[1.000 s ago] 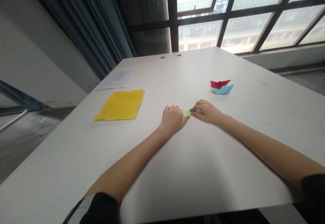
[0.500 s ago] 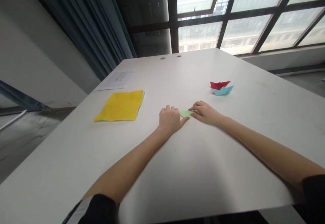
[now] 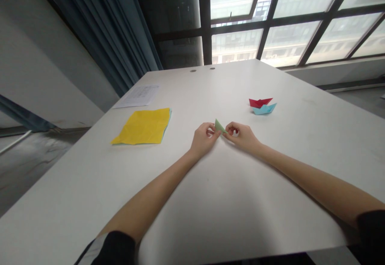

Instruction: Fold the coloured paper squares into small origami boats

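A small folded piece of light green paper (image 3: 220, 126) stands tilted up between my hands, one pointed corner upward. My left hand (image 3: 207, 136) pinches its lower left side between thumb and fingers. On the other side, my right hand (image 3: 240, 135) grips the lower right corner with thumb and curled fingertips. Parts of the paper's lower edge are hidden by my fingers. Beyond my right hand lie two folded paper boats, a red boat (image 3: 260, 102) and a light blue boat (image 3: 264, 109), close against each other.
A stack of square paper with a yellow sheet (image 3: 146, 126) on top lies left of my hands, blue showing at its edge. Behind it is a printed white sheet (image 3: 138, 96). All rest on a white table (image 3: 192, 201). Windows and a blue curtain (image 3: 99, 24) stand beyond.
The green paper, which lay flat on the table under my fingers, is now raised and tilted upright. Both hands have curled from flat pressing into pinches on it.
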The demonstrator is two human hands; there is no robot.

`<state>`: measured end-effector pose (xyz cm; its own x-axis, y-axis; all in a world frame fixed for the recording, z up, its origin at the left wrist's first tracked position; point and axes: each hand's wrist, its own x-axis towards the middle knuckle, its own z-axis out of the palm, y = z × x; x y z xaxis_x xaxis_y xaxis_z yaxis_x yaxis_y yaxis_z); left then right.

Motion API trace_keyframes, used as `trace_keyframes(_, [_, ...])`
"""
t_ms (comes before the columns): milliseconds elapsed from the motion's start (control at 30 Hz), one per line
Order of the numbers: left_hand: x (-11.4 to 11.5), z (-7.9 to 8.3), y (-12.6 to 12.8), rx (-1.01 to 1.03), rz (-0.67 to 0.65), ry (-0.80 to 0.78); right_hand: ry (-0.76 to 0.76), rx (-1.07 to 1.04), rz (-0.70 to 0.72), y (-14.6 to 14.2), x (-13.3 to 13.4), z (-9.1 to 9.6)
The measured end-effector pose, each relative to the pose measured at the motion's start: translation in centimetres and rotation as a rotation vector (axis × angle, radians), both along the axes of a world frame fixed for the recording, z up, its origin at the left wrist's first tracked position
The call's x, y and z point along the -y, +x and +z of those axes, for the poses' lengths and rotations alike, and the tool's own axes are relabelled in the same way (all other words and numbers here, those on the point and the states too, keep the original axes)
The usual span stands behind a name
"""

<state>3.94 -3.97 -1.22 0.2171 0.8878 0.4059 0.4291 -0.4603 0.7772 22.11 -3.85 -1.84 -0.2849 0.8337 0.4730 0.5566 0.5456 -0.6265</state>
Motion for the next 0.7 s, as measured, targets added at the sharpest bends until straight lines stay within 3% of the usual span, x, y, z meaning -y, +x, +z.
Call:
trace_keyframes(133, [0.1, -0.2, 0.2, 0.145, -0.087, -0.163, 0.042, 0.031, 0.051, -0.7, 0.8, 0.4])
trace_keyframes(300, [0.1, -0.2, 0.2, 0.286, -0.150, -0.245, -0.050, 0.023, 0.084, -1.0, 1.3, 1.2])
trace_keyframes(467, [-0.1, -0.2, 0.2, 0.333, -0.162, -0.241, -0.126, -0.108, 0.049, -0.9, 1.1, 1.2])
trace_keyframes(700, [-0.3, -0.5, -0.1, 0.263, -0.130, -0.175, -0.284, -0.329, 0.134, -0.5, 0.1, -0.2])
